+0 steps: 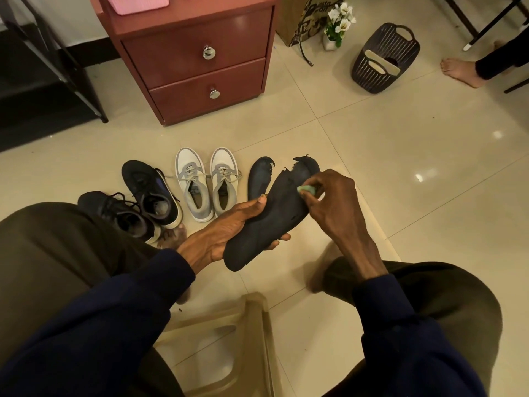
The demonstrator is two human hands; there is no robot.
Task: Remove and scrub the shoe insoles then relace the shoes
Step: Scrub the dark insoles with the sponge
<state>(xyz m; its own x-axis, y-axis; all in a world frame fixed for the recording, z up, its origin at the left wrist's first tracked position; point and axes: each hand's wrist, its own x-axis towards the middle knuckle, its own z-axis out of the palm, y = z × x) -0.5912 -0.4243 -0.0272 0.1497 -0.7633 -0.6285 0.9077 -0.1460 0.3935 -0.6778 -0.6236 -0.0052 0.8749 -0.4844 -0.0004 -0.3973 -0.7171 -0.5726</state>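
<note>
In the middle of the frame we see our left hand [229, 233] holding a dark insole [274, 213] from beneath, thumb on its edge. Our right hand [335, 202] pinches a small green pad [307, 189] against the insole's torn upper end. A second dark insole [259, 179] lies on the tiled floor [400, 167] just behind. Left of it stand white shoes [207, 184], then black shoes [137, 204]. A red-brown cabinet [194, 61] fills the top centre, and a dark basket [385, 58] sits at the upper right.

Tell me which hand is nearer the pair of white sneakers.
Left. The left hand, holding the dark insole, is just right of the white sneakers at their heels. The right hand, pinching a green sponge, is farther right, beyond that insole.
</note>
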